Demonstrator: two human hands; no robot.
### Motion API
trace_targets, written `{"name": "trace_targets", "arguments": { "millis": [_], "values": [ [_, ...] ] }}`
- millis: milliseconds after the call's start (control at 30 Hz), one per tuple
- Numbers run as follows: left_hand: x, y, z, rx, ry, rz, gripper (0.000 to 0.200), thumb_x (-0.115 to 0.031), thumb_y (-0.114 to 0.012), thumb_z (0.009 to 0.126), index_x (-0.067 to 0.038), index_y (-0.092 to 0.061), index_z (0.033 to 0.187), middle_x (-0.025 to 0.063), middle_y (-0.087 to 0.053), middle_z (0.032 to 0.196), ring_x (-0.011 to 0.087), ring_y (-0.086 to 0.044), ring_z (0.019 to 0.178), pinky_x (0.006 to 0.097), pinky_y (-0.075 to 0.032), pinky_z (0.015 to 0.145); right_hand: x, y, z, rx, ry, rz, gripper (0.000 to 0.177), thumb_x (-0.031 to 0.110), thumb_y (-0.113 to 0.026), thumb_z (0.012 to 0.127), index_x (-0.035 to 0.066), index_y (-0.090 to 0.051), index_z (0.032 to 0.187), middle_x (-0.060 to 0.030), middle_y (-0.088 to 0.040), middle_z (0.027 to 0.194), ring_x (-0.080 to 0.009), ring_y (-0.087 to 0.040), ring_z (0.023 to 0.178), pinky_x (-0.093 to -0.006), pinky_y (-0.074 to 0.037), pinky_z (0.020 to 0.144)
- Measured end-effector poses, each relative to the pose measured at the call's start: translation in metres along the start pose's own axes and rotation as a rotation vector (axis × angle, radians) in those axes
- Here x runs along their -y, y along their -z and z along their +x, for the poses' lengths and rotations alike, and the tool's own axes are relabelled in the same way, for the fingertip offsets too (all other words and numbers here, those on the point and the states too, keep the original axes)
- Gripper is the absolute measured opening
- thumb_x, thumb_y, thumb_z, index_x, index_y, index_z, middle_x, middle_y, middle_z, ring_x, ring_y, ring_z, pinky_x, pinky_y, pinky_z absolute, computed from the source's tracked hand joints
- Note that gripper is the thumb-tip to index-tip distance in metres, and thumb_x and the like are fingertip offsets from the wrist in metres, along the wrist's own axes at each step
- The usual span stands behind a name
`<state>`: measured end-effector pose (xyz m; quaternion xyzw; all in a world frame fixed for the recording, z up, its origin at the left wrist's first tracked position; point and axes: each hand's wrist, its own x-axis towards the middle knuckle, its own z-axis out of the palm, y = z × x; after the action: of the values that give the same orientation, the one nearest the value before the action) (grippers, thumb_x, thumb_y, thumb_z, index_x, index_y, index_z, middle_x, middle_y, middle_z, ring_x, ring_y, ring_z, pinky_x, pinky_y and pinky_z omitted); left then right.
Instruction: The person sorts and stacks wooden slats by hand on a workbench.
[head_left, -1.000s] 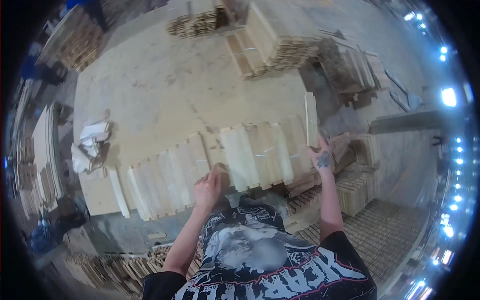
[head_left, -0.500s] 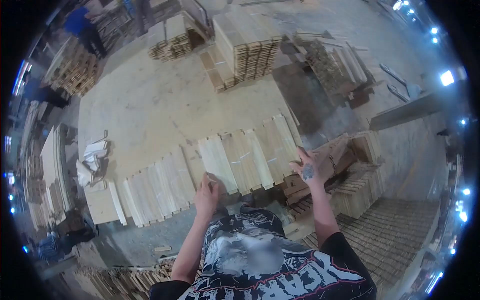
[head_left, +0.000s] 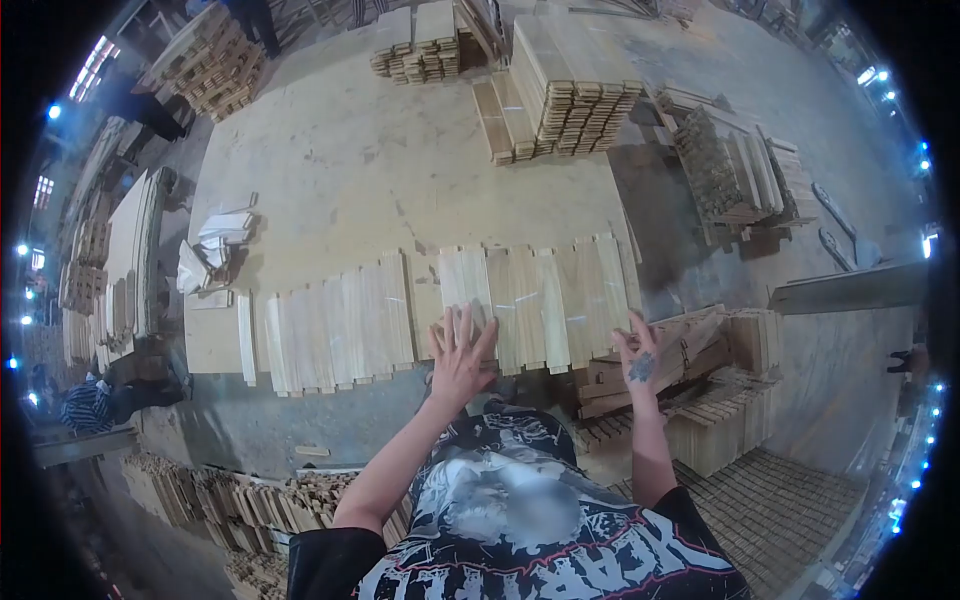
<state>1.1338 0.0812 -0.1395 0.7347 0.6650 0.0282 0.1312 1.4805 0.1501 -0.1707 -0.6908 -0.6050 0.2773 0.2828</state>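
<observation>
Two groups of pale wooden planks lie side by side along the near edge of a large board, with a narrow gap between them. My left hand (head_left: pixel 462 355) rests with fingers spread over the near end of the leftmost plank (head_left: pixel 464 277) of the right group. At that group's near right corner is my right hand (head_left: pixel 638 355), fingers apart and fingertips beside the outermost plank (head_left: pixel 601 275). The left group (head_left: pixel 340 325) of planks lies untouched by either hand. Several planks carry short whitish marks.
Stacked planks (head_left: pixel 580 85) stand at the board's (head_left: pixel 330 180) far right, with a smaller stack (head_left: pixel 418 45) behind. White scraps (head_left: pixel 215 245) and a narrow strip (head_left: pixel 246 338) lie at left. Bundled planks (head_left: pixel 715 415) sit low at right. A person in stripes (head_left: pixel 88 403) is far left.
My left hand has moved from the group's left edge onto the leftmost plank, its fingers now spread. My right hand stays by the right edge. The whole view has shifted.
</observation>
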Motion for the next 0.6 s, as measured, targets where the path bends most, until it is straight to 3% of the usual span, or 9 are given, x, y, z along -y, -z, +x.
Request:
{"name": "trace_targets", "arguments": {
  "millis": [167,467,600],
  "values": [
    [0.011,-0.016,0.002,-0.036,-0.077,-0.046,0.104,-0.028,-0.086,0.068,-0.027,-0.033,0.157,0.0164,-0.016,0.166,0.0483,-0.018,0.150,0.0651,-0.022,0.118,-0.017,-0.006,0.000,-0.002,0.002,0.093,0.053,0.021,-0.076,0.089,0.013,-0.060,0.139,-0.0142,-0.058,0.103,-0.0276,-0.057,0.096,-0.0377,-0.051,0.083],
    [0.002,-0.037,-0.028,-0.085,-0.083,-0.118,0.098,-0.024,-0.082,0.072,-0.024,-0.034,0.157,0.0196,-0.019,0.166,0.0452,-0.018,0.152,0.0585,-0.024,0.120,-0.034,-0.012,-0.002,-0.020,-0.011,0.151,0.046,0.017,-0.073,0.092,0.012,-0.061,0.137,-0.0147,-0.059,0.107,-0.0244,-0.060,0.096,-0.0346,-0.053,0.080],
    [-0.001,-0.027,-0.033,-0.234,0.019,-0.275,0.091,-0.029,-0.082,0.078,-0.012,-0.036,0.155,0.0236,-0.029,0.159,0.0465,-0.028,0.146,0.0568,-0.030,0.117,-0.040,-0.004,0.003,-0.153,-0.047,0.115,0.039,0.018,-0.072,0.093,0.009,-0.065,0.130,-0.0122,-0.062,0.099,-0.0228,-0.061,0.089,-0.0340,-0.054,0.077]
  ]
}}
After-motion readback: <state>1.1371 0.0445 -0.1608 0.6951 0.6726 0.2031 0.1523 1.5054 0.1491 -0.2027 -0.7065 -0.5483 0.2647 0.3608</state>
